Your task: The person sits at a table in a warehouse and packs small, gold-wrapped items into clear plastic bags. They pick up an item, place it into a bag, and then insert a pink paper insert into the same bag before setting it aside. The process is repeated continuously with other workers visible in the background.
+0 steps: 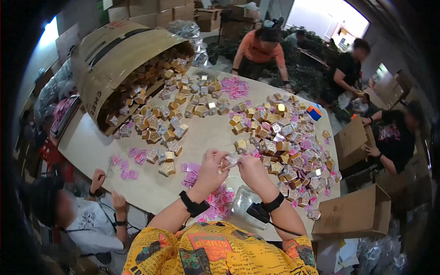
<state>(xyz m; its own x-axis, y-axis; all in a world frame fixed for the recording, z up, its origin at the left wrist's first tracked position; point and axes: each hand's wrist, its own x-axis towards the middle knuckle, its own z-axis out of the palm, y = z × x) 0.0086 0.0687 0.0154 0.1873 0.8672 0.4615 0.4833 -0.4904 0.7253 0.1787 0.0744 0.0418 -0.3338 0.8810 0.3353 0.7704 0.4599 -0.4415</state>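
Observation:
Over the near middle of the pale table, my left hand (pixel 210 170) and my right hand (pixel 255 172) meet at a small clear plastic bag (pixel 232 161). Fingers of both hands pinch it; something gold-brown shows at the left hand's side, partly hidden by the fingers. Just below my hands lies a heap of small pink packets (pixel 219 204), with a clear plastic tray (pixel 248 207) to its right. Gold pentagonal boxes (pixel 167 168), some in clear wrap, stand left of my left hand. A large mixed pile of gold boxes and pink packets (pixel 293 149) spreads to the right.
A big cardboard box (pixel 128 50) lies tipped at the far left, gold boxes spilling onto the table (pixel 87 143). An orange-and-blue tape dispenser (pixel 314 112) sits at the right edge. An open carton (pixel 352 211) stands near right. Several co-workers surround the table.

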